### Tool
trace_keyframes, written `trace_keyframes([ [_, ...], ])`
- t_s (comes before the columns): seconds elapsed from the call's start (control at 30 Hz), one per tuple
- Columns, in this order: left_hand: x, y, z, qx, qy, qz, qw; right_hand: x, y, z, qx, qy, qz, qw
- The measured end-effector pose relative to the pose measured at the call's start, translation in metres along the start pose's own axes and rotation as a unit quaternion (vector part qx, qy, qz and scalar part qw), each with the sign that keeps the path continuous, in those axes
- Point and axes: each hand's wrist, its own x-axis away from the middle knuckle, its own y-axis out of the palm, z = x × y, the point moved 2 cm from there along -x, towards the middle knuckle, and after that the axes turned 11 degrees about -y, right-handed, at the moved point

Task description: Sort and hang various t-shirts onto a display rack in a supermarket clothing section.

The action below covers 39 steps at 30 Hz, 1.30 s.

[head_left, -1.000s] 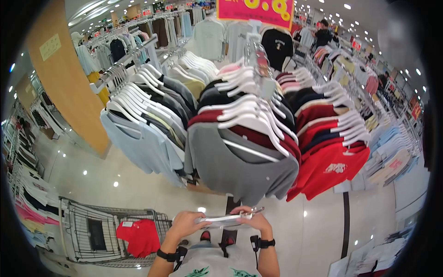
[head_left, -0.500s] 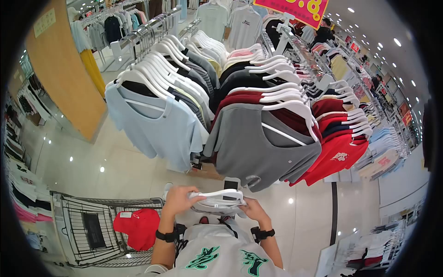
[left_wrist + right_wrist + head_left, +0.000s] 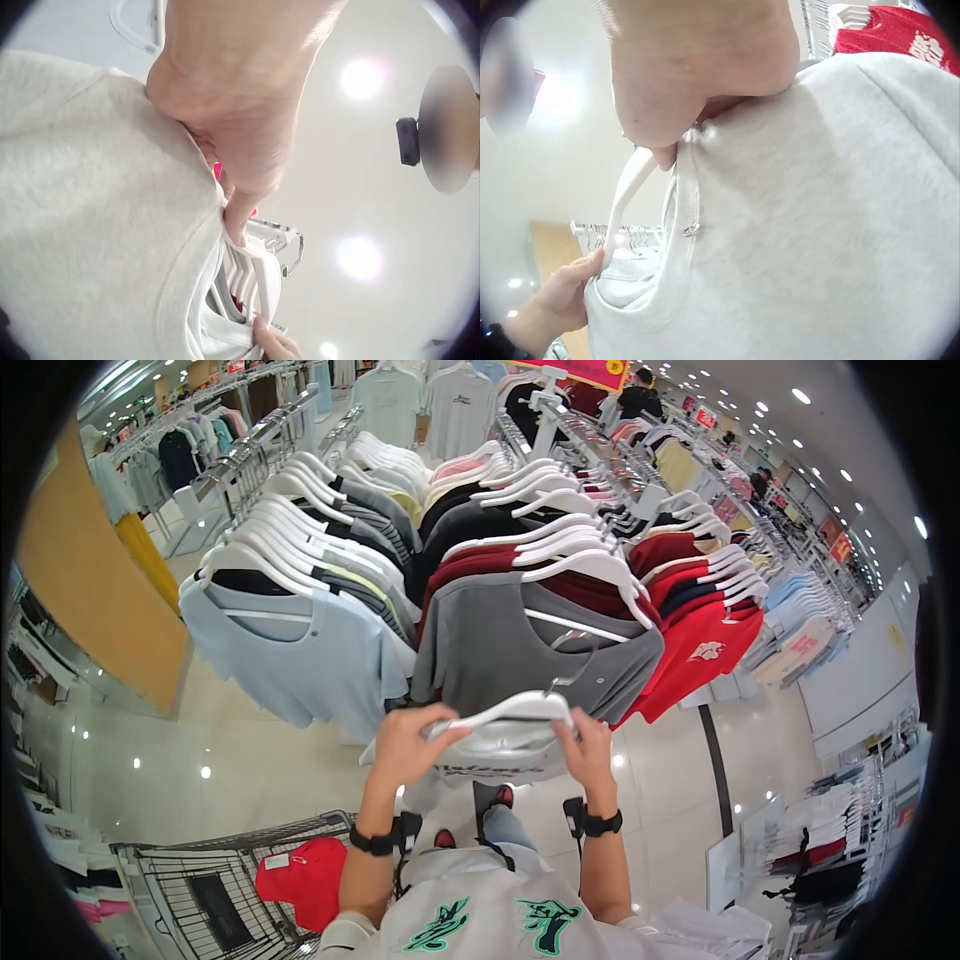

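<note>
Carefully now: our left hand [image 3: 405, 745] and right hand [image 3: 588, 750] each pinch one end of the white hanger [image 3: 510, 708], with the pale shirt [image 3: 500, 757] draped on it, just in front of the hanging grey shirt [image 3: 500, 650]. We should hold it level so neither shoulder slips.

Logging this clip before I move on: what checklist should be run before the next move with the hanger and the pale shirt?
1. Grip of left hand on one end of the white hanger: ok.
2. Grip of right hand on the other end: ok.
3. The pale shirt sits on the hanger, collar in place: ok.
4. Free slot among the rack's hangers: cannot tell, they are packed close.
5. The cart with the red garment stands apart from the arms: ok.
</note>
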Motion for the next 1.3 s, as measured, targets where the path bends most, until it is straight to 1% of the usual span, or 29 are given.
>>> trace_keyframes([
  [0.07,-0.031,0.007,0.030,0.009,0.050,-0.007,0.999,-0.025,-0.018,0.003,-0.022,-0.032,0.086,0.996],
  [0.1,-0.043,0.007,0.046,0.005,0.057,-0.001,0.998,-0.037,-0.028,0.004,-0.012,-0.050,0.124,0.991],
  [0.13,-0.056,0.007,0.062,-0.001,0.065,0.007,0.998,-0.051,-0.038,0.004,-0.008,-0.058,0.133,0.989],
  [0.17,-0.070,0.008,0.073,-0.001,0.077,0.012,0.997,-0.065,-0.050,0.002,0.005,-0.077,0.168,0.983],
  [0.23,-0.093,0.009,0.093,0.024,0.183,0.062,0.981,-0.095,-0.074,-0.017,0.018,-0.116,0.224,0.967],
  [0.27,-0.105,0.011,0.100,0.024,0.187,0.062,0.980,-0.109,-0.081,-0.014,0.047,-0.135,0.238,0.961],
  [0.33,-0.126,0.013,0.113,0.020,0.199,0.097,0.975,-0.135,-0.097,-0.021,0.010,-0.108,0.239,0.965],
  [0.37,-0.130,0.014,0.119,0.028,0.189,0.106,0.976,-0.145,-0.098,-0.016,0.011,-0.109,0.240,0.964],
  [0.4,-0.132,0.014,0.121,0.029,0.191,0.107,0.975,-0.155,-0.097,-0.007,-0.003,-0.051,0.245,0.968],
  [0.43,-0.135,0.015,0.120,0.021,0.165,0.103,0.981,-0.162,-0.095,0.002,-0.018,0.006,0.248,0.968],
  [0.47,-0.136,0.017,0.118,0.014,0.138,0.098,0.985,-0.166,-0.089,0.002,-0.008,0.010,0.270,0.963],
  [0.53,-0.141,0.031,0.099,0.012,0.149,0.112,0.983,-0.165,-0.074,0.024,0.022,-0.048,0.274,0.960],
  [0.57,-0.138,0.035,0.096,0.025,0.143,0.111,0.983,-0.164,-0.070,0.020,0.039,-0.059,0.304,0.950],
  [0.6,-0.138,0.037,0.093,0.038,0.136,0.109,0.984,-0.165,-0.071,0.021,0.038,-0.059,0.305,0.950],
  [0.67,-0.141,0.038,0.091,0.025,0.137,0.103,0.985,-0.165,-0.073,0.025,0.044,-0.047,0.284,0.957],
  [0.73,-0.143,0.037,0.093,0.003,0.140,0.093,0.986,-0.166,-0.069,0.029,0.040,-0.051,0.289,0.955],
  [0.8,-0.147,0.045,0.086,-0.007,0.152,0.104,0.983,-0.167,-0.064,0.033,0.084,-0.080,0.327,0.938],
  [0.83,-0.148,0.048,0.082,-0.019,0.162,0.114,0.980,-0.169,-0.063,0.035,0.081,-0.081,0.325,0.939],
  [0.87,-0.150,0.051,0.079,-0.022,0.158,0.115,0.980,-0.170,-0.064,0.038,0.095,-0.098,0.334,0.933],
  [0.9,-0.150,0.054,0.077,-0.030,0.175,0.129,0.976,-0.171,-0.064,0.040,0.107,-0.115,0.343,0.926],
  [0.97,-0.147,0.059,0.076,-0.027,0.201,0.150,0.968,-0.171,-0.064,0.044,0.108,-0.115,0.347,0.924],
  [1.03,-0.145,0.061,0.074,-0.030,0.194,0.144,0.970,-0.170,-0.062,0.047,0.114,-0.109,0.355,0.922],
  [1.13,-0.143,0.063,0.072,-0.038,0.184,0.133,0.973,-0.171,-0.061,0.046,0.112,-0.124,0.371,0.914],
  [1.2,-0.145,0.062,0.072,-0.056,0.194,0.142,0.969,-0.172,-0.059,0.044,0.099,-0.122,0.373,0.914],
  [1.3,-0.148,0.064,0.072,-0.045,0.184,0.138,0.972,-0.173,-0.059,0.047,0.097,-0.120,0.374,0.915],
])
